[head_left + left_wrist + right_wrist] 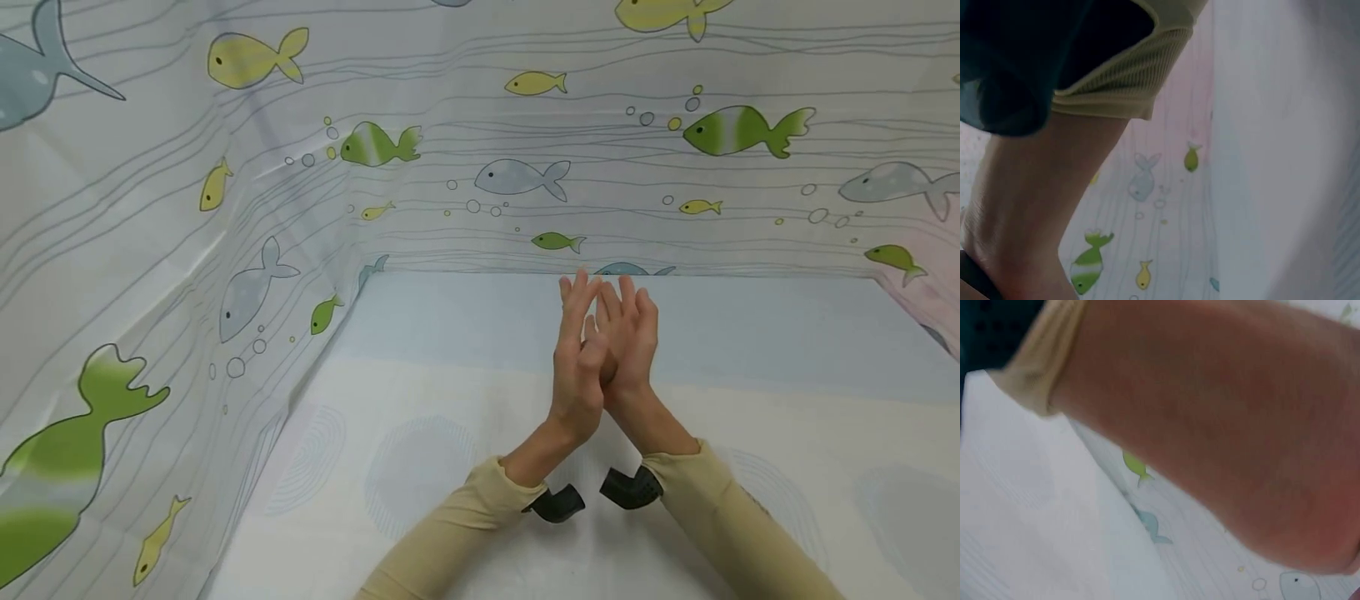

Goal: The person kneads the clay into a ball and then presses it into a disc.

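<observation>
In the head view my left hand (577, 371) and right hand (633, 346) are raised together above the white and pale blue surface, palms turned toward each other. The heels of the hands overlap in this view. Fingers of both hands point up and away, loosely straight, and the fingertips come close together at the top. No object shows between the palms, though part of the gap is hidden by the left thumb. A bare wrist (1035, 200) and beige cuff fill the left of the left wrist view. Another bare wrist (1222, 425) crosses the right wrist view.
A black wrist camera (557, 504) sits at the left cuff and another black camera (632, 487) at the right cuff, facing each other closely. A fish-printed sheet (450, 233) hangs behind and to the left. The tabletop (450, 333) has faint circle patterns.
</observation>
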Available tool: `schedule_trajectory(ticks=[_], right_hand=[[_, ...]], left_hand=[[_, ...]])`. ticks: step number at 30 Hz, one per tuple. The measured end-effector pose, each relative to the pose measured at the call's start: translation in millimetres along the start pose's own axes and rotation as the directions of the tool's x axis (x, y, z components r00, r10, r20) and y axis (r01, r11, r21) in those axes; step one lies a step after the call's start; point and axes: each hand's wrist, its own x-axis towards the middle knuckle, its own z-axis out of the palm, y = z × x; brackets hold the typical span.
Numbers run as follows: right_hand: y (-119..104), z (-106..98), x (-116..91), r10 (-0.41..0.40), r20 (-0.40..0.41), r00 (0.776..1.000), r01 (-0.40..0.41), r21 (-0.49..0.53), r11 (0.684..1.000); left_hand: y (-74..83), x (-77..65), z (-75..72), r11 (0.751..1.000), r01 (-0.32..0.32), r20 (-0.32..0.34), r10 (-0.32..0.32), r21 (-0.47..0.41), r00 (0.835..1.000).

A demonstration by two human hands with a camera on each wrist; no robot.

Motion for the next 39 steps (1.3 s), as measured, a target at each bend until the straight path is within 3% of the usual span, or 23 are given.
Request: schedule_trajectory(ticks=[8,14,18,24,32,39], right_hand=[[8,-14,21,-0.052,-0.062,0.997,0.050,-0.031,0.998],[9,-9,19,-0.059,-0.117,0.991,0.055,-0.033,0.998],[14,2,5,-0.078,-0.048,0.996,0.074,-0.079,0.994],[24,10,-8,-0.120,0.053,0.991,0.126,-0.126,0.984],[29,10,-17,-0.099,0.071,0.993,0.110,-0.188,0.976],[28,11,-24,-0.065,0.106,0.992,0.086,-0.211,0.974]], left_hand=[[1.9,-4.2,0.6,1.000,-0.015,-0.019,0.015,0.011,1.000],[0.8,0.9,1.2,0.994,-0.055,-0.037,0.058,0.090,0.998],[-6.6,6.7,-1.4,0.995,-0.031,-0.064,0.037,0.091,0.997],[-14.8,15.0,-6.9,0.998,0.059,-0.117,-0.058,0.007,0.991],[-14.8,28.8,-15.4,1.000,0.031,-0.178,-0.030,0.005,0.984],[-26.2,39.4,-25.0,0.998,0.067,-0.217,-0.066,-0.005,0.974]])
